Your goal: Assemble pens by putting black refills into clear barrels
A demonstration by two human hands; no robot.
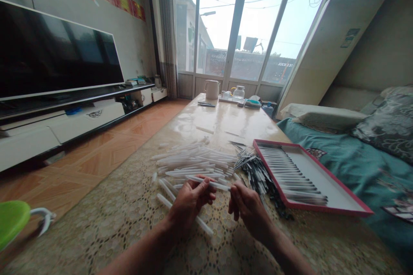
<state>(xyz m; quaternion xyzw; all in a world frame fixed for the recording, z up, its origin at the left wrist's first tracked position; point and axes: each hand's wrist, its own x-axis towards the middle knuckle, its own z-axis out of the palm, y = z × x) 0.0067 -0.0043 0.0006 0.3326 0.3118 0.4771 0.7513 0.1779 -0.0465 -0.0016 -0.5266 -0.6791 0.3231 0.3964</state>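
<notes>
Nearest, two bare forearms (142,245) lead to the hands: the left hand (190,200) pinches a slim, translucent white tube (220,185) above the cream, flower-patterned tabletop (112,223), while the right hand (248,204) closes its fingertips at the tube's right end, on something too small to tell. Beyond lies a loose heap of similar white tubes (193,159), with thin black-and-white rods (254,167) to its right, then a shallow, pink-rimmed box (312,163). A slack left pinch could drop the tube among the others, and a careless right knuckle might scatter the nearby rods.
</notes>
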